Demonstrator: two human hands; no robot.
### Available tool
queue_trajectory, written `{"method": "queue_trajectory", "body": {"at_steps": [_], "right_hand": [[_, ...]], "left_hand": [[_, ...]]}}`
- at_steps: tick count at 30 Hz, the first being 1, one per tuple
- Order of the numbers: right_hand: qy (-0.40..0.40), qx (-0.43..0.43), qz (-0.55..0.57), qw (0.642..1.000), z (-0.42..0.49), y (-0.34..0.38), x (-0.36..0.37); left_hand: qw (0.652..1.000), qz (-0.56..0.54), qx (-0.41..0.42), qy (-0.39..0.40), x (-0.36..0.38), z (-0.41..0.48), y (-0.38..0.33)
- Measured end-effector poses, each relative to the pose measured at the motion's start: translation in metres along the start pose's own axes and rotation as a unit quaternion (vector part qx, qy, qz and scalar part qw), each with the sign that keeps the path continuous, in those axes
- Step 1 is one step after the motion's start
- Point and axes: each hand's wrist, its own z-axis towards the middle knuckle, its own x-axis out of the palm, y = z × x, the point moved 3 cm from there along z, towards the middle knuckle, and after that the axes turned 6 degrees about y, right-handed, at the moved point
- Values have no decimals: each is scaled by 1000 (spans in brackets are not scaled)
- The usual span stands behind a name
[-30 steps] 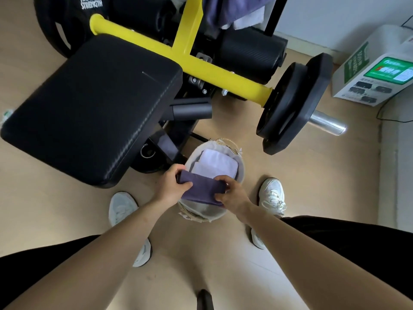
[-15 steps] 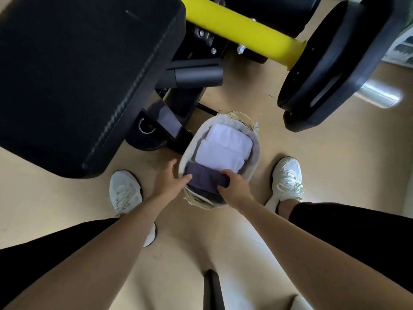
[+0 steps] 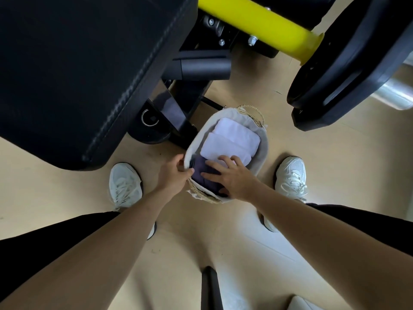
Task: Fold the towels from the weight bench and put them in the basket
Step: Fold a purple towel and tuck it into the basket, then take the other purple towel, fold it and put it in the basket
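Note:
A small woven basket (image 3: 261, 151) with a pale cloth liner stands on the floor between my feet. Two folded white towels (image 3: 232, 139) lie in its far part. A folded dark purple towel (image 3: 202, 173) lies in its near part. My right hand (image 3: 232, 177) rests flat on the purple towel with fingers spread, its fingertips reaching the nearer white towel. My left hand (image 3: 173, 175) grips the basket's left rim. The black padded weight bench (image 3: 78, 68) fills the upper left.
A yellow bar (image 3: 263, 25) and a black weight plate (image 3: 353, 61) on a steel sleeve hang above the basket's far right. The bench's black frame and foot (image 3: 174, 115) stand just left of the basket. My white shoes (image 3: 125, 184) flank it on the wooden floor.
Both hands lowered the purple towel into the basket's near part. My right hand let go and now lies flat on it; my left hand shifted to the basket's rim.

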Motion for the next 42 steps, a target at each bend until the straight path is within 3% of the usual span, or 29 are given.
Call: {"method": "queue_trajectory", "body": {"at_steps": [5,11,16,22,27,30,34,40,42], "right_hand": [[45,-60,-97,992,21,-4,-6],[44,-4,-126,991,29,-3,0],[58,-19,-82,995,13,-8,-15],[78,-26,-2,997,-32,-22,-43],[26,54,167,984,-71,-35,-104],[-104,124,306,938,-96,-45,-161],[-314,165,484,800,-132,-66,-240],[-526,197,531,634,-161,-124,-351],[-562,205,529,603,-163,-152,-382]], "left_hand": [[1000,-5,11,3,1,4,4],[1000,-22,13,-8,-1,6,2],[999,-45,3,0,-4,5,-5],[1000,18,-20,-1,-6,-11,-21],[996,87,27,7,-16,-44,-76],[991,83,100,18,-28,-69,-129],[980,28,196,-1,-55,-103,-204],[956,-39,287,-57,-101,-122,-325],[944,-68,313,-82,-114,-116,-366]]}}
